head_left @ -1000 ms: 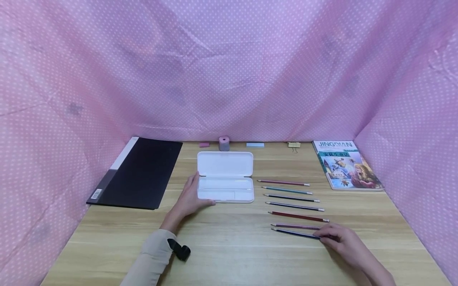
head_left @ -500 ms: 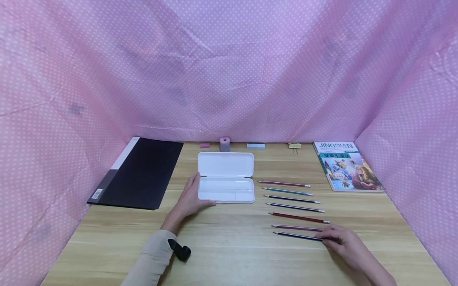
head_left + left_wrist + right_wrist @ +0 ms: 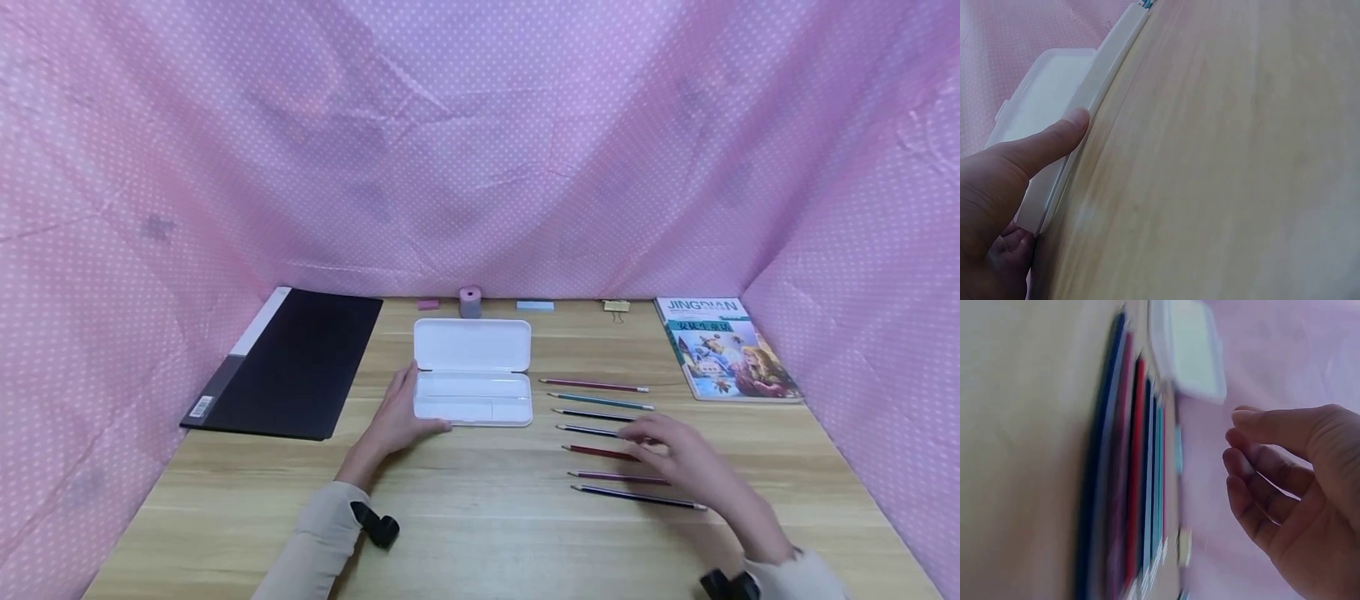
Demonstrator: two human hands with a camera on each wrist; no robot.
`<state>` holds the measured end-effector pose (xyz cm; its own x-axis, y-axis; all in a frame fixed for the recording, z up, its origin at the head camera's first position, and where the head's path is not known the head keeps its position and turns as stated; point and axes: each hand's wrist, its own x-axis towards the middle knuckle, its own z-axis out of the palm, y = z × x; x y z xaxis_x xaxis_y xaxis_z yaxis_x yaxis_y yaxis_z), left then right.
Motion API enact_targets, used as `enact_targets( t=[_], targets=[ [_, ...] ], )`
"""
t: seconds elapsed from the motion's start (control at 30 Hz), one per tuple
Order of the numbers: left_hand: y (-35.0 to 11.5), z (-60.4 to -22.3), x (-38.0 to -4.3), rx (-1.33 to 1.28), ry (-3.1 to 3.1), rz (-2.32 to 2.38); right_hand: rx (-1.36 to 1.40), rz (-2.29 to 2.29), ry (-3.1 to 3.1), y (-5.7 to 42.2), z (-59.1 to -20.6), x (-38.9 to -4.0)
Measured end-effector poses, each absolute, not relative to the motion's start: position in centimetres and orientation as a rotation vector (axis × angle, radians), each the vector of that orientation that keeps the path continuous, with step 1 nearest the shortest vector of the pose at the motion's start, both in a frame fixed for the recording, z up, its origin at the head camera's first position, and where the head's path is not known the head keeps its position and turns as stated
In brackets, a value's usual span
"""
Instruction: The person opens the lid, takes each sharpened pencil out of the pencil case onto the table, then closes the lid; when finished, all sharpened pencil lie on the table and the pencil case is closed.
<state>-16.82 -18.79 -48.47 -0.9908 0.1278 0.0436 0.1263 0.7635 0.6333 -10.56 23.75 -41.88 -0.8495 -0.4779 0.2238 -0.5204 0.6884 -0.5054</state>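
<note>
In the head view an opened white pencil case (image 3: 472, 408) lies mid-table with its lid (image 3: 472, 344) tilted back. My left hand (image 3: 393, 421) grips its left front corner; the left wrist view has the thumb (image 3: 1054, 145) along the front wall. To the right lie several pencils in a row, among them a teal pencil (image 3: 600, 401), a red pencil (image 3: 596, 452) and, nearest me, a dark pencil (image 3: 637, 497). Over the middle of this row hovers my right hand (image 3: 686, 458), fingers loosely bent around nothing, hiding some pencil ends.
A black folder (image 3: 307, 358) lies at left, and a magazine (image 3: 723, 350) at right. Along the back edge sit a pink eraser (image 3: 427, 305), a small purple-grey cylinder (image 3: 470, 303), a light blue strip (image 3: 535, 306) and a yellow binder clip (image 3: 617, 306). A pink dotted cloth (image 3: 480, 167) surrounds the table.
The right hand has let go of the nearest dark pencil, which shifted slightly towards me, and has moved away from me and leftwards over the row. The left hand stays on the pencil case.
</note>
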Motion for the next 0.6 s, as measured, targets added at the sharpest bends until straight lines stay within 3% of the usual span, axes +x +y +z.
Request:
enact_targets(
  t=[0.17, 0.37, 0.6],
  targets=[
    [-19.0, -48.5, -16.7, 0.200, 2.947, 1.061, 0.987, 0.930, -2.884, 18.1, -41.0, -13.6],
    [-19.0, -48.3, -16.6, 0.211, 2.952, 1.065, 1.156, 0.926, -2.909, 12.0, -42.7, -16.7],
    [-18.8, -48.2, -16.7, 0.223, 2.948, 1.068, 1.104, 0.853, -3.042, 8.3, -44.1, -18.8]
  ],
)
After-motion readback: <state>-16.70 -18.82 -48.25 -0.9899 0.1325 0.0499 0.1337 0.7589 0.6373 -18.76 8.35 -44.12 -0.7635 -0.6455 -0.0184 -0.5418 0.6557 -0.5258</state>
